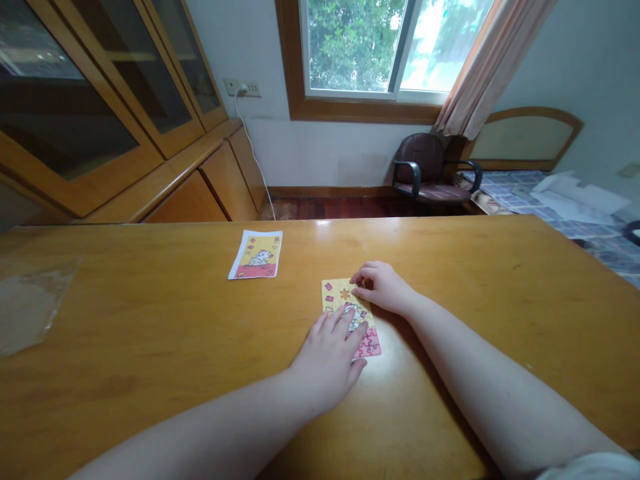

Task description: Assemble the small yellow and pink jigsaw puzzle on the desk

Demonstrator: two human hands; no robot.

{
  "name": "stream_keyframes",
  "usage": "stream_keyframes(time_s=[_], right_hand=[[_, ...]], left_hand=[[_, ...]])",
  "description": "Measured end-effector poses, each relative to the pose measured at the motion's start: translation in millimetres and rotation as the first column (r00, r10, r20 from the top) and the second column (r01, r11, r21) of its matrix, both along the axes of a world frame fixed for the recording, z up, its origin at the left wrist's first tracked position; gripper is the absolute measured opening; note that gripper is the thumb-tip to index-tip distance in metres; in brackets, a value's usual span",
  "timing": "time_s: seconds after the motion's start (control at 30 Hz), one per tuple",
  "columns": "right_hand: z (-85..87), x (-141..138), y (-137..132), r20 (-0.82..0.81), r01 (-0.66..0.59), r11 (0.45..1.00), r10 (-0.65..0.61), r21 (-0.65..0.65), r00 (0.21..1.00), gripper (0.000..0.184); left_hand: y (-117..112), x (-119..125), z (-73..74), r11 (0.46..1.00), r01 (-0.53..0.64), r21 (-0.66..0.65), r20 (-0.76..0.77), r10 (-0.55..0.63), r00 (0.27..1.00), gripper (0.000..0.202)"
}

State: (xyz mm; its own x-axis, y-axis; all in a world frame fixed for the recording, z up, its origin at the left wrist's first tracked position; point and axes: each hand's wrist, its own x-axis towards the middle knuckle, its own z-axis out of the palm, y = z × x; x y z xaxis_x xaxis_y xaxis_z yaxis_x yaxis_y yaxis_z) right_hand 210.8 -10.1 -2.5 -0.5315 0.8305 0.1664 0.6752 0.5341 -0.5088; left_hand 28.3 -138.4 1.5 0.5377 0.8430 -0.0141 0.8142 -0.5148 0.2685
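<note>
A small jigsaw puzzle point(371, 341) lies on the wooden table, yellow above and pink below, with a white cartoon animal in the middle. A piece-shaped gap point(345, 293) in its upper part shows the wood colour beneath. My left hand point(327, 353) rests flat across the lower left of the puzzle, fingers spread, covering part of the picture. At the puzzle's upper right corner, my right hand point(383, 287) has thumb and fingers curled in a pinch. What sits between those fingertips is mostly hidden.
A picture card point(257, 255) with a matching design lies to the puzzle's far left. Clear plastic wrapping point(30, 307) is at the table's left side. Beyond the table point(150, 300) stand a glass-door cabinet point(125, 160), an office chair point(425, 167) and a bed point(530, 193).
</note>
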Motion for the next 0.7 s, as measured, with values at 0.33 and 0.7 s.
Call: stream_keyframes(time_s=[0.33,0.7], right_hand=[[0.4,-7,-7,0.069,0.036,0.999,-0.037,0.015,0.997,0.007],[12.2,1,-11,0.189,-0.076,0.971,0.033,0.228,0.981,0.030]], left_hand=[[0,1,2.0,1.000,0.001,-0.012,-0.004,-0.001,1.000,0.055],[1,1,1.1,1.000,0.002,-0.011,-0.005,-0.002,1.000,0.055]])
